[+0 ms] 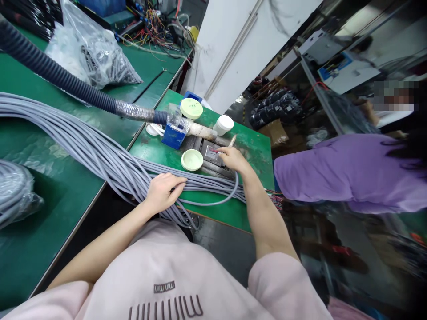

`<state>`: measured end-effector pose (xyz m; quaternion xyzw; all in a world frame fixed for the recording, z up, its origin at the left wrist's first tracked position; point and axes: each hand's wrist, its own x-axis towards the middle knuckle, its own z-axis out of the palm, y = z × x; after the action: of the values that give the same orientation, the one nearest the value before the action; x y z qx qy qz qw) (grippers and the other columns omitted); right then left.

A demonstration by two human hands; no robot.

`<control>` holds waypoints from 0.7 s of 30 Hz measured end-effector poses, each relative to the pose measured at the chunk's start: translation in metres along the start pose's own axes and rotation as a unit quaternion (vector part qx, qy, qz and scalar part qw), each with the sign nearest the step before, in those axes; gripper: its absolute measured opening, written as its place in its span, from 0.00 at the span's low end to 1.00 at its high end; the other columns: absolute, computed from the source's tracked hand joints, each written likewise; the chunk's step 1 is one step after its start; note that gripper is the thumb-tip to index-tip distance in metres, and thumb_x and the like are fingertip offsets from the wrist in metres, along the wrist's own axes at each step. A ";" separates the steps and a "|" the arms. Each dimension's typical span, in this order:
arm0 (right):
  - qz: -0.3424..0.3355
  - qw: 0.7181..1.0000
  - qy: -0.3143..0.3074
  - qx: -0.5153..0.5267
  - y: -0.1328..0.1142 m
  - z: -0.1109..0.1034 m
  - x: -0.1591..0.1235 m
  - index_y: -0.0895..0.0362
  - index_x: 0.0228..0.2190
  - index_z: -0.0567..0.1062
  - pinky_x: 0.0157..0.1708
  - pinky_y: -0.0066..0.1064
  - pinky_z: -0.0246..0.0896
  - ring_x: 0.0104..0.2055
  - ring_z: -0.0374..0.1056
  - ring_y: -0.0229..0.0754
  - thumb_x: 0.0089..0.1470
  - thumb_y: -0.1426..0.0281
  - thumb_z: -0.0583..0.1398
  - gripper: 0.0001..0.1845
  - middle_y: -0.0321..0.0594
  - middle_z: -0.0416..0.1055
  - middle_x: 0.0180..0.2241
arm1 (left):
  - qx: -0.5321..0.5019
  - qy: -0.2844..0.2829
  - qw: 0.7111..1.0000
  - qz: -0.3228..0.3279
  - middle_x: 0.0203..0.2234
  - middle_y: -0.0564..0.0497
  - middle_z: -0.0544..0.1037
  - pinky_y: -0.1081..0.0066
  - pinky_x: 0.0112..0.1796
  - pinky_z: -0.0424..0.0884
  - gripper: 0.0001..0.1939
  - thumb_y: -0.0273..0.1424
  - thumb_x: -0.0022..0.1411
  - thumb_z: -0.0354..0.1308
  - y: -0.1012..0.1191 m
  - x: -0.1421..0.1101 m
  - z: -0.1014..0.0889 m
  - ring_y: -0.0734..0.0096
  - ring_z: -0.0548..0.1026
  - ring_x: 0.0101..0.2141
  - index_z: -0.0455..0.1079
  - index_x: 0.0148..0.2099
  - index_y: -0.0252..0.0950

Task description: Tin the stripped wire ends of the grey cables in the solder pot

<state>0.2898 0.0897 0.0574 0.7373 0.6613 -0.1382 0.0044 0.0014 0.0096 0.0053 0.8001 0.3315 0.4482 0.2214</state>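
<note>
The right hand [232, 160] pinched one grey cable [230, 194] near its end, so that its thin coloured wires [214, 150] stuck out just beyond the fingertips, over the silvery square [210, 154] beside an open pale tub [192, 161]. The left hand [163, 190] lay across the cable bundle [106, 153], fingers slightly bent; whether they gripped any strand could not be told.
</note>
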 end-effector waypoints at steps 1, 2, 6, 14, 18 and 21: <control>0.000 1.000 -0.001 0.001 0.000 0.001 0.001 0.60 0.50 0.76 0.55 0.37 0.59 0.56 0.67 0.51 0.57 0.72 0.52 0.22 0.50 0.73 0.52 | 0.002 0.001 1.000 0.002 0.30 0.48 0.81 0.68 0.34 0.67 0.09 0.30 0.65 0.53 0.000 0.000 0.000 0.70 0.75 0.29 0.74 0.42 0.35; 0.000 1.000 -0.002 0.002 0.000 0.002 0.002 0.61 0.50 0.76 0.55 0.38 0.59 0.56 0.67 0.51 0.57 0.72 0.52 0.22 0.51 0.73 0.52 | 0.005 0.002 1.000 0.005 0.30 0.48 0.81 0.69 0.34 0.67 0.09 0.29 0.65 0.53 0.000 0.000 0.000 0.70 0.75 0.29 0.74 0.42 0.35; -0.001 1.000 0.000 0.008 0.002 0.001 0.000 0.61 0.49 0.77 0.53 0.37 0.60 0.54 0.69 0.51 0.56 0.72 0.53 0.21 0.50 0.74 0.51 | 0.016 0.002 1.000 0.012 0.30 0.49 0.81 0.69 0.34 0.67 0.09 0.29 0.65 0.53 0.000 0.000 0.000 0.70 0.75 0.29 0.74 0.41 0.35; -0.115 0.984 0.026 0.137 -0.025 -0.026 -0.036 0.60 0.47 0.77 0.40 0.34 0.65 0.37 0.73 0.45 0.57 0.68 0.53 0.21 0.43 0.79 0.39 | 0.027 -0.008 1.000 0.012 0.29 0.50 0.81 0.69 0.32 0.66 0.09 0.30 0.65 0.53 0.002 0.002 0.001 0.71 0.75 0.29 0.74 0.41 0.36; -0.212 0.966 -0.027 0.148 -0.055 -0.029 -0.043 0.60 0.47 0.77 0.47 0.33 0.63 0.47 0.71 0.46 0.58 0.69 0.52 0.20 0.44 0.76 0.47 | 0.034 -0.010 0.999 0.015 0.29 0.50 0.80 0.69 0.32 0.65 0.09 0.31 0.66 0.53 0.002 0.002 0.000 0.71 0.75 0.28 0.74 0.41 0.36; -0.225 0.966 -0.078 0.100 -0.070 -0.024 -0.039 0.58 0.49 0.76 0.49 0.33 0.62 0.48 0.71 0.46 0.58 0.72 0.52 0.21 0.44 0.76 0.48 | 0.034 -0.008 0.999 0.019 0.28 0.50 0.80 0.69 0.33 0.65 0.09 0.30 0.66 0.53 0.001 0.001 0.000 0.72 0.75 0.28 0.74 0.41 0.36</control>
<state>0.2229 0.0650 0.1011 0.5533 0.7904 -0.2582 -0.0488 0.0025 0.0097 0.0068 0.8169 0.3292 0.4347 0.1880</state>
